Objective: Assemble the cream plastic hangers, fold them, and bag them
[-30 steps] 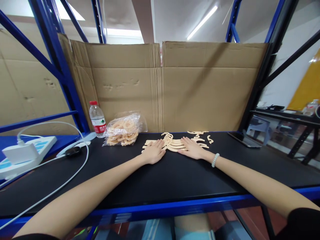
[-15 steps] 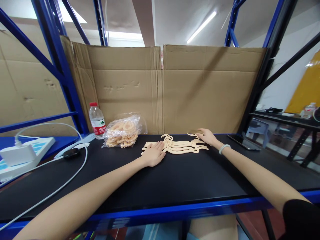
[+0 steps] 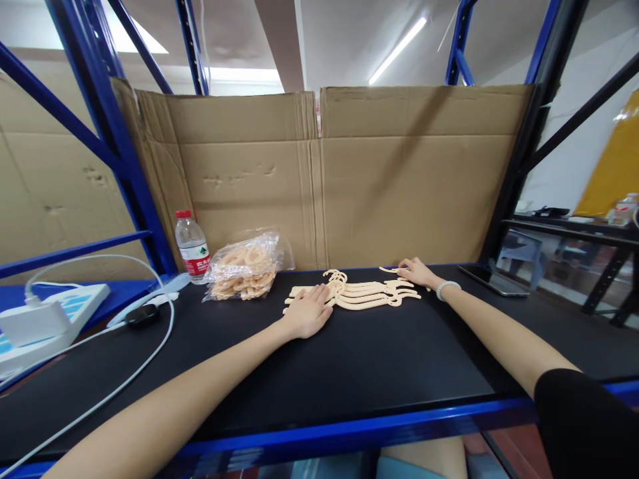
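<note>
Several thin cream-coloured curved pieces (image 3: 367, 296) lie side by side on the black tabletop, forming a flat cluster with curled ends. My left hand (image 3: 308, 311) rests flat over the cluster's left part, fingers stretched out. At the upper right of the cluster, my right hand (image 3: 417, 273), with a beaded bracelet on its wrist, has its fingers bent together over the end of a thin cream piece (image 3: 389, 270). A clear plastic bag (image 3: 244, 266) of similar cream pieces sits to the left of the cluster.
A water bottle (image 3: 192, 247) with a red cap stands behind the bag. On the left are a white power strip (image 3: 54, 326), a looping white cable and a small black device (image 3: 142, 315). A dark phone (image 3: 493, 280) lies at the right. Cardboard (image 3: 249, 179) closes off the back.
My right hand has drawn its fingers in closer around the thin piece at the upper right. My left hand stays on the cluster. The whole view has shifted slightly.
</note>
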Demonstrator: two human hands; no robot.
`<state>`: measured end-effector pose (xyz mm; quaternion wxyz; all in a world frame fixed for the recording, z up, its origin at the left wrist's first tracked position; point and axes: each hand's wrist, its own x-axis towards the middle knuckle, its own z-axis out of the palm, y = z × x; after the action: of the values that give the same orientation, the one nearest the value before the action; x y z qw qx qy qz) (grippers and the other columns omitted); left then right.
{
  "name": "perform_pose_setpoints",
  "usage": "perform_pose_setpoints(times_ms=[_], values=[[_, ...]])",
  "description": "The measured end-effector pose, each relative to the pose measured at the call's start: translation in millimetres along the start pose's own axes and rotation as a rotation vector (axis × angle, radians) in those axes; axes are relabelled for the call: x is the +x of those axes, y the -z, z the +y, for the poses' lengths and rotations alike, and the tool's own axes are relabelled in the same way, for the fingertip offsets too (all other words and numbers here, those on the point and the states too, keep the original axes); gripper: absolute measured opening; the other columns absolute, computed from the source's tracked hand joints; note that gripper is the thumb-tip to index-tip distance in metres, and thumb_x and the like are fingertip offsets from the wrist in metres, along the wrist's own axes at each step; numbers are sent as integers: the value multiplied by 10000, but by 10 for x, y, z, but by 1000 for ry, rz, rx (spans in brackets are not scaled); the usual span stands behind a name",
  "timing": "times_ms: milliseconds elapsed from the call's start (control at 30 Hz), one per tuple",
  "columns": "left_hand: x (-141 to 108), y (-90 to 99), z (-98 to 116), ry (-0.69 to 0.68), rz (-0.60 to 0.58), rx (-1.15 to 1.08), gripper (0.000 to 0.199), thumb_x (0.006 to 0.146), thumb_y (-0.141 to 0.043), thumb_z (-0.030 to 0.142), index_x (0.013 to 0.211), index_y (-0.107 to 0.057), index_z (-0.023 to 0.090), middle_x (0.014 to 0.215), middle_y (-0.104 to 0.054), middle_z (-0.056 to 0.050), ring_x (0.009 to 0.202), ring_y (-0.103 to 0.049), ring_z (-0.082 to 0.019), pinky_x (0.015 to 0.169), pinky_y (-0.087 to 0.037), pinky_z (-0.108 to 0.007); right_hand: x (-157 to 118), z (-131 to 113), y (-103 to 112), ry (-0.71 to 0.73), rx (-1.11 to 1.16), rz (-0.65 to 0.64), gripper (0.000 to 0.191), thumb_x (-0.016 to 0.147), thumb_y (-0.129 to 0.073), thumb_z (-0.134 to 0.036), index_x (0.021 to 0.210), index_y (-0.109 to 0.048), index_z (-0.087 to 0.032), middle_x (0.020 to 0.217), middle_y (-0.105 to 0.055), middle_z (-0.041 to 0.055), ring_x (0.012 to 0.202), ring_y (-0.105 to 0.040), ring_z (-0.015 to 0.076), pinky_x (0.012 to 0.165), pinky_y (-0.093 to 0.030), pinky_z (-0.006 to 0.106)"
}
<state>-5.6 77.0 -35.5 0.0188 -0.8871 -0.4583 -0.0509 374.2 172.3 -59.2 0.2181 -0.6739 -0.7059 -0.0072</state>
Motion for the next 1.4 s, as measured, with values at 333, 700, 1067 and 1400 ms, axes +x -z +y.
perform_pose_setpoints(times_ms=[333, 700, 1067, 1400], values=[[-3, -8, -3, -16, 26, 8, 595, 946, -238, 399, 1447, -286, 83, 1524, -262, -162, 1421, -217, -264, 1122, -189, -477, -191, 240, 163, -50, 203, 29, 81, 730, -501, -214, 754, -563, -168, 787, -624, 48, 752, -579, 173, 668, -437, 244], [-103, 68, 101, -49, 314, 16, 536, 933, -351, 399, 1364, -413, 86, 1372, -507, -182, 1320, -419, -271, 1139, -167, -478, -222, 330, 430, -120, 271, 188, 266, 713, -385, -183, 811, -631, -160, 871, -691, 69, 822, -628, 178, 719, -470, 252], [-537, 286, 61, -403, 259, 83, 247, 917, -394, 221, 987, -625, 167, 965, -684, -78, 900, -637, -219, 820, -459, -358, -358, 393, 726, -151, 59, 31, 193, 621, -502, -86, 679, -664, -173, 583, -657, 11, 621, -606, 161, 589, -409, 238], [-500, 247, -14, -382, 322, -1, 222, 893, -432, 185, 986, -632, 163, 969, -686, -79, 919, -630, -203, 819, -475, -318, -483, 435, 791, -231, 11, -166, 275, 726, -602, -427, 612, -592, -177, 508, -548, 14, 477, -497, 136, 462, -369, 245]])
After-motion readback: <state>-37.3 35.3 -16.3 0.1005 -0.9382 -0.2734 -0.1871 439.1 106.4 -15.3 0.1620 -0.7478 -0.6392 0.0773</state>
